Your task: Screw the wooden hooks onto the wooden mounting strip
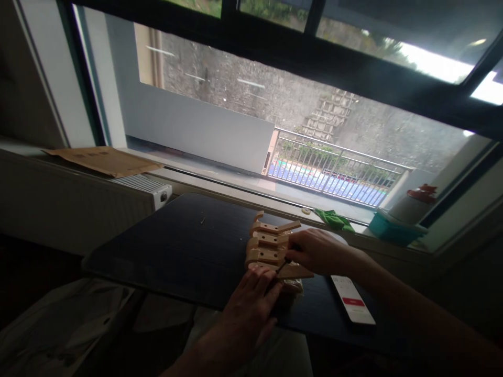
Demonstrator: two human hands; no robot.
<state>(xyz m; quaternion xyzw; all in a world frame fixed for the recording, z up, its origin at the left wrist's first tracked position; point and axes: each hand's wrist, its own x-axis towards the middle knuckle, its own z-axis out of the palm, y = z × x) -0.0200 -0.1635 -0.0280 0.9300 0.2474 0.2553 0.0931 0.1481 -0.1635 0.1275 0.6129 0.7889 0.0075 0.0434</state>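
A wooden assembly (271, 242) of several stacked pale bars with rounded ends lies on the dark table (188, 246). My left hand (251, 303) rests flat on its near end, fingers stretched out, pressing it down. My right hand (320, 251) is closed round a thin dark tool (282, 265), maybe a small screwdriver, whose tip points down at the wood just in front of my left fingertips. A crinkled clear wrapper (293, 286) lies under the near edge of the wood.
A phone (352, 299) with a lit screen lies on the table right of the wood. On the windowsill are a green cloth (334, 219), a teal container (396, 228), and brown cardboard (100, 158) at left. A white radiator (145, 187) stands beside the table.
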